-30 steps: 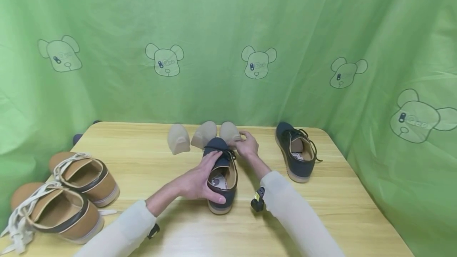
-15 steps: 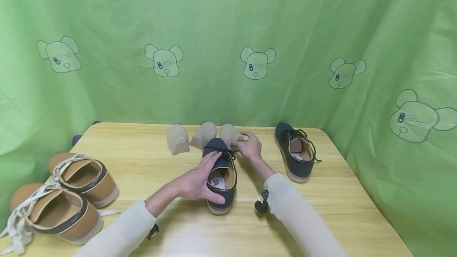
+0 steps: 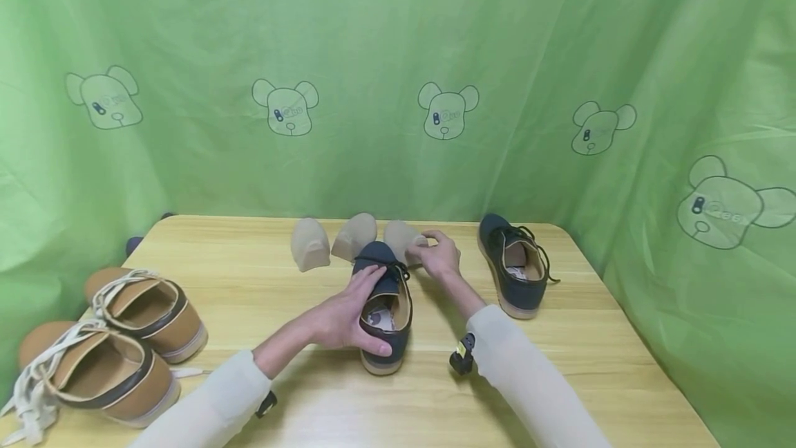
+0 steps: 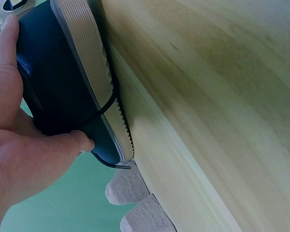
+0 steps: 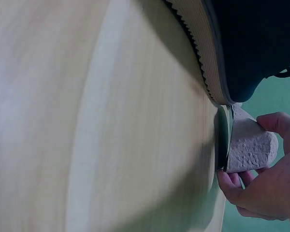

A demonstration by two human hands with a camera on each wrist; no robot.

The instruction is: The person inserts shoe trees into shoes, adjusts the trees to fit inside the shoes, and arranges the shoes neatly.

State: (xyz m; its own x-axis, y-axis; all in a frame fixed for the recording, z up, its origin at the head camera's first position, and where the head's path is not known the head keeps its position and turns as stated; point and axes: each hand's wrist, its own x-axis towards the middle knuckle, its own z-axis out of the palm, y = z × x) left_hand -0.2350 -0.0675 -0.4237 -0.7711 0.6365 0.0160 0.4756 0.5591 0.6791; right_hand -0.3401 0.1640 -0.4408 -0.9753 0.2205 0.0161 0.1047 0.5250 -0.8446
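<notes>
My left hand [image 3: 348, 313] grips a navy lace-up shoe [image 3: 376, 252] around its side, with the thumb at the heel and the fingers across the laces. The shoe stands on the table, toe pointing away. Just past its toe, my right hand [image 3: 440, 254] pinches a beige moulded-pulp shoe insert [image 3: 398, 235]. In the right wrist view the thumb lies on one side of that insert [image 5: 253, 145] and the fingers on the other. Two similar inserts, one on the left [image 3: 309, 244] and one in the middle [image 3: 356, 235], lie beside it.
The second navy shoe [image 3: 516, 265] stands at the right with its laces loose. Two tan shoes, a rear one [image 3: 180, 330] and a front one [image 3: 143, 393], with white laces occupy the left side. A green curtain [image 3: 373, 157] encloses the wooden table [image 3: 497, 393].
My right hand has shifted slightly to the right, and the insert at its fingers has moved a little with it. The left hand and the navy shoe have stayed put.
</notes>
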